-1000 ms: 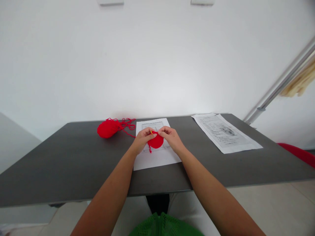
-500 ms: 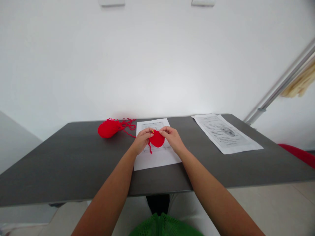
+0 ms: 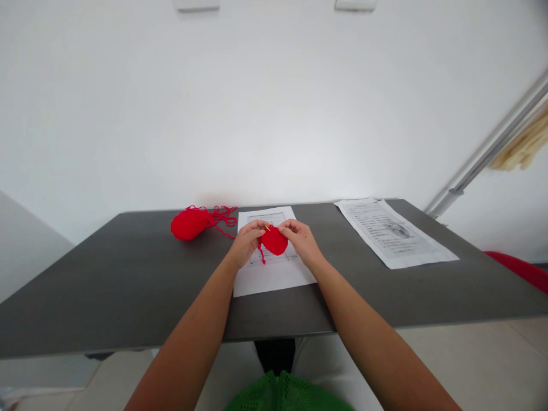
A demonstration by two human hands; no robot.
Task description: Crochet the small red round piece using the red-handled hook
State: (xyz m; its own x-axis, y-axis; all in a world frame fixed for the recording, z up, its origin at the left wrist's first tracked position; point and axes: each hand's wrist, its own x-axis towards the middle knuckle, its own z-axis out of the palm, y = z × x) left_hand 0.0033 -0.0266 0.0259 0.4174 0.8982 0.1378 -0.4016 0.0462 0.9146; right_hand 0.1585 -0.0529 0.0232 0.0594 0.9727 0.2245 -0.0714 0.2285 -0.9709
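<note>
A small rounded red crochet piece (image 3: 274,242) hangs between my two hands, above a printed sheet (image 3: 265,282). My left hand (image 3: 247,242) pinches its upper left edge. A small yellow piece (image 3: 268,228), too small to name surely, sticks out by those fingertips at the top of the crochet. My right hand (image 3: 298,236) grips the upper right edge between thumb and fingers. A short red yarn tail (image 3: 262,254) dangles below my left fingers. From a red yarn ball (image 3: 188,223) on the left, a strand runs to my left hand.
The dark table (image 3: 128,285) stands against a white wall (image 3: 274,114). More printed sheets (image 3: 394,234) lie at the right. A grey pipe (image 3: 483,165) slants along the wall, and a red curved object (image 3: 520,268) shows past the table's right edge.
Both hands hold the crochet piece in nearly the same place. The piece has tilted slightly and shifted a little up and right; more of the yellow piece shows.
</note>
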